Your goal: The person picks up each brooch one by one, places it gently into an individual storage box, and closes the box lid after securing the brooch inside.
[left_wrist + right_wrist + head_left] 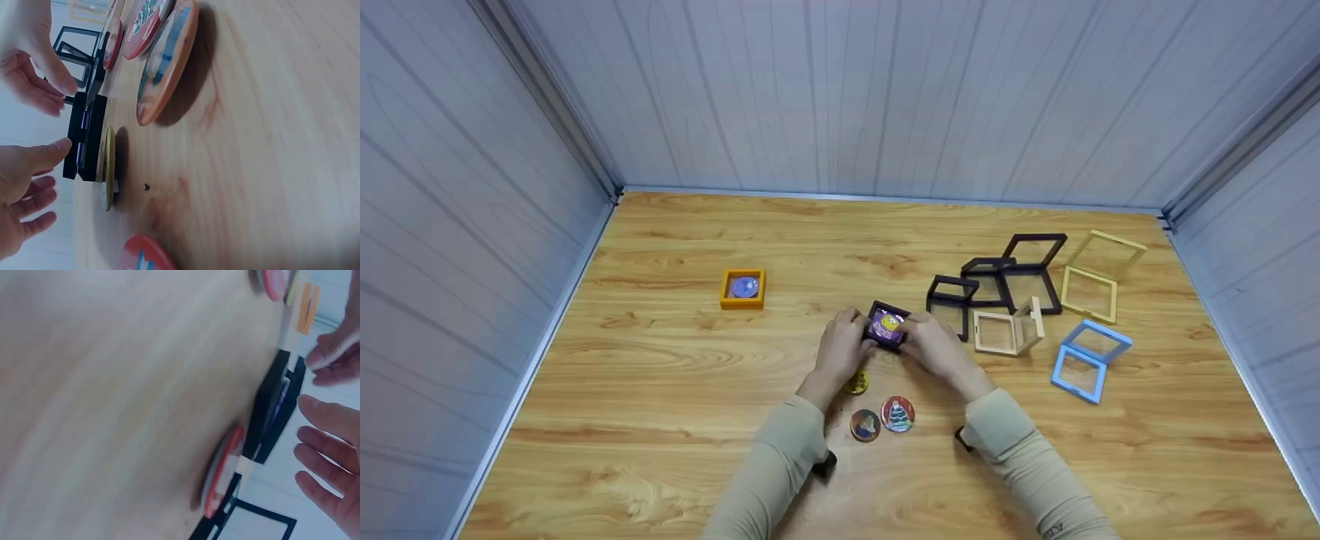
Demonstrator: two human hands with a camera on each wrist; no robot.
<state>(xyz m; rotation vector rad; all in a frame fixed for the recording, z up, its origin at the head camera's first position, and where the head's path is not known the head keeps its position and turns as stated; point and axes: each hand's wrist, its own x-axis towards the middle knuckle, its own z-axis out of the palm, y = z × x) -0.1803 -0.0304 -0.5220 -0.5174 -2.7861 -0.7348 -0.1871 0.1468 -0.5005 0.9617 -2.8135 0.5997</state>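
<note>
A small black display frame [877,343] lies between both hands with a purple-and-yellow badge [888,323] in it. In the left wrist view its two black halves [93,138] lie nearly together, a purple strip between them. My left hand [842,341] is at the frame's left side, thumb tip [62,145] right at the upper half, other fingers loose in the air. From the right side my right hand [936,345] reaches the frame, fingertips [306,404] close over its upper half, fingers loosely bent. A yellow badge [857,382] is partly under the left wrist.
Nearer me lie a dark round badge [865,425] and a red one with a tree [898,414]. An orange frame [742,302] with a blue badge stands left. Several opened frames stand right, among them black [1054,292], beige [994,349], yellow [1091,311] and blue [1078,388].
</note>
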